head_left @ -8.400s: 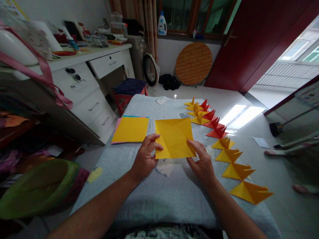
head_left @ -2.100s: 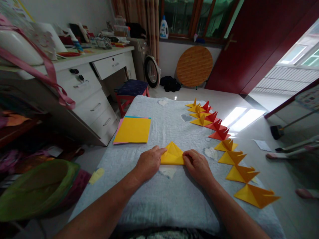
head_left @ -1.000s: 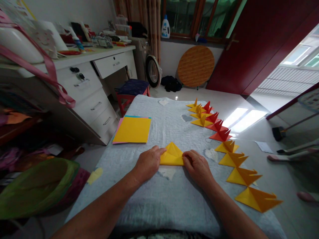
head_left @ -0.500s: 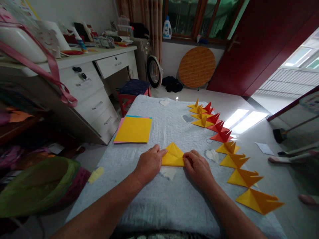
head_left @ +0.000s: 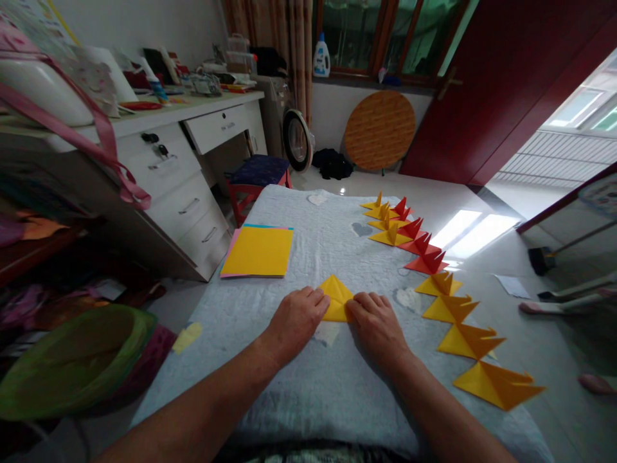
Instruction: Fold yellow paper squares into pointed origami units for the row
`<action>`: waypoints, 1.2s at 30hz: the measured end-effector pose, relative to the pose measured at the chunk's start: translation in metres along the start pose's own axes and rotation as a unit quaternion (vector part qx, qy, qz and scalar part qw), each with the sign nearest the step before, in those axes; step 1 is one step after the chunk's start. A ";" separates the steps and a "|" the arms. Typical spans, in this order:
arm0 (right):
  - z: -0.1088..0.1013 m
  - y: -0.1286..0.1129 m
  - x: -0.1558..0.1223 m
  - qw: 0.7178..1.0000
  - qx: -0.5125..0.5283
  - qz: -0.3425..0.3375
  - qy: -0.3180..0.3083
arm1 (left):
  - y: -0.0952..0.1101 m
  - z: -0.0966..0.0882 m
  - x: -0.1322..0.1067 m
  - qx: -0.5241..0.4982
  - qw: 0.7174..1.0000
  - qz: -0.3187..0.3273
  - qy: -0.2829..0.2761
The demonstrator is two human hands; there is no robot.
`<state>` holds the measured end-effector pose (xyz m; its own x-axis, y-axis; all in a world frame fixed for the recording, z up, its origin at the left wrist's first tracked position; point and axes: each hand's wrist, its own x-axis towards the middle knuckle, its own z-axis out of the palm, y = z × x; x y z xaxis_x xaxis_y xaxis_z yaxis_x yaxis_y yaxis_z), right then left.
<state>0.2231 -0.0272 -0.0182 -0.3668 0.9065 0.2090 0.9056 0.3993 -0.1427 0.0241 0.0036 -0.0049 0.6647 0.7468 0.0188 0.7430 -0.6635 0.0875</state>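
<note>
A folded yellow origami paper lies on the cloth-covered table in front of me, its point facing away and creases showing on top. My left hand grips its left side, fingers curled over the edge. On the opposite side my right hand has its bent fingers closed on the right edge. Both hands hide the paper's side corners. To the left rests a stack of square paper, yellow on top with pink and blue edges peeking out.
Several folded yellow paper pieces line the right edge, with red ones and smaller yellow ones farther back. A green-rimmed basket stands at the left, below a white desk. A stool sits beyond the table.
Both hands have moved inward over the yellow paper and cover more of its sides. The fingers are now curled more tightly. The stack and the finished-looking pieces stay in place.
</note>
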 end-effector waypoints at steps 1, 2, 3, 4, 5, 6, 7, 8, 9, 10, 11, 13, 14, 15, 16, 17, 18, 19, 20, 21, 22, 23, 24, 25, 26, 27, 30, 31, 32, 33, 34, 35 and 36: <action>0.000 0.000 0.000 1.000 -0.003 -0.010 -0.009 | 0.001 0.001 -0.002 0.000 1.000 -0.001 0.001; -0.001 0.000 0.000 1.000 -0.008 -0.017 -0.015 | 0.002 0.003 -0.004 0.001 1.000 -0.002 0.005; -0.001 -0.001 -0.001 1.000 -0.013 -0.020 -0.018 | 0.004 0.004 -0.006 0.003 1.000 -0.005 0.010; -0.002 -0.001 -0.001 0.999 -0.017 -0.021 -0.021 | 0.006 0.006 -0.009 0.007 1.000 -0.007 0.011; -0.003 -0.002 -0.001 0.999 -0.020 -0.021 -0.024 | 0.008 0.007 -0.011 0.012 1.000 -0.011 0.012; -0.003 -0.003 -0.002 0.999 -0.021 -0.021 -0.027 | 0.011 0.007 -0.013 0.015 1.000 -0.012 0.012; -0.004 -0.004 -0.002 0.999 -0.018 -0.021 -0.029 | 0.013 0.008 -0.016 0.016 1.000 -0.013 0.011; -0.004 -0.005 -0.002 0.999 -0.009 -0.024 -0.031 | 0.017 0.007 -0.017 0.014 1.000 -0.016 0.010; -0.004 -0.006 -0.003 0.999 0.007 -0.030 -0.035 | 0.020 0.007 -0.019 0.010 1.000 -0.021 0.008; -0.004 -0.007 -0.003 0.998 0.027 -0.039 -0.039 | 0.023 0.006 -0.020 0.005 1.000 -0.027 0.004; -0.003 -0.008 -0.003 0.997 0.049 -0.049 -0.043 | 0.026 0.006 -0.022 0.000 1.000 -0.030 -0.001; -0.002 -0.009 -0.003 0.993 0.082 -0.063 -0.048 | 0.029 0.007 -0.024 -0.010 0.999 -0.033 -0.011; -0.002 -0.009 -0.003 0.992 0.091 -0.067 -0.047 | 0.029 0.009 -0.026 -0.015 0.999 -0.031 -0.015; -0.002 -0.009 -0.003 0.992 0.094 -0.071 -0.045 | 0.029 0.011 -0.028 -0.021 0.999 -0.030 -0.016; -0.003 -0.009 -0.003 0.992 0.092 -0.075 -0.043 | 0.027 0.013 -0.030 -0.026 0.999 -0.029 -0.016; -0.004 -0.010 -0.003 0.992 0.089 -0.077 -0.044 | 0.025 0.016 -0.032 -0.031 0.999 -0.029 -0.016; -0.005 -0.010 -0.003 0.992 0.082 -0.080 -0.048 | 0.022 0.018 -0.035 -0.036 0.999 -0.026 -0.016; -0.007 -0.011 -0.003 0.992 0.074 -0.082 -0.054 | 0.018 0.020 -0.038 -0.040 0.999 -0.024 -0.013; -0.010 -0.012 -0.002 0.992 0.066 -0.083 -0.064 | 0.014 0.021 -0.041 -0.045 0.999 -0.016 -0.014; -0.012 -0.013 -0.002 0.992 0.058 -0.083 -0.075 | 0.010 0.021 -0.045 -0.047 0.999 -0.008 -0.019; -0.014 -0.015 -0.002 0.992 0.051 -0.082 -0.085 | 0.007 0.021 -0.048 -0.046 0.999 -0.003 -0.028; -0.016 -0.016 -0.001 0.991 0.043 -0.080 -0.094 | 0.003 0.020 -0.052 -0.042 0.998 -0.004 -0.037; -0.018 -0.018 -0.001 0.991 0.036 -0.077 -0.102 | 0.000 0.018 -0.057 -0.038 0.998 -0.008 -0.043; -0.019 -0.019 -0.001 0.991 0.028 -0.074 -0.107 | -0.003 0.017 -0.061 -0.033 0.998 -0.011 -0.048; -0.020 -0.021 -0.001 0.991 0.020 -0.073 -0.110 | -0.005 0.015 -0.065 -0.025 0.998 -0.023 -0.048; -0.021 -0.024 -0.001 0.991 0.012 -0.073 -0.113 | -0.007 0.013 -0.070 -0.017 0.998 -0.035 -0.047; -0.022 -0.034 -0.001 0.990 -0.020 -0.069 -0.120 | -0.011 0.010 -0.083 0.011 0.997 -0.067 -0.042; -0.022 -0.039 -0.001 0.990 -0.031 -0.064 -0.122 | -0.012 0.009 -0.087 0.020 0.996 -0.078 -0.038; -0.022 -0.044 0.000 0.990 -0.042 -0.056 -0.125 | -0.013 0.009 -0.090 0.027 0.995 -0.085 -0.032; -0.023 -0.049 0.001 0.989 -0.049 -0.051 -0.131 | -0.013 0.008 -0.093 0.034 0.995 -0.092 -0.027; -0.023 -0.054 0.002 0.988 -0.056 -0.043 -0.139 | -0.014 0.007 -0.096 0.040 0.994 -0.097 -0.022; -0.024 -0.059 0.004 0.986 -0.061 -0.037 -0.148 | -0.014 0.005 -0.097 0.045 0.994 -0.100 -0.019; -0.024 -0.063 0.006 0.985 -0.064 -0.030 -0.157 | -0.014 0.003 -0.097 0.051 0.993 -0.103 -0.018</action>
<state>0.1689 -0.0500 0.0156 -0.4504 0.8874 -0.0984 0.8922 0.4515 -0.0117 -0.0506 -0.0603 -0.0111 0.4993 0.8661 -0.0248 0.8661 -0.4997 -0.0146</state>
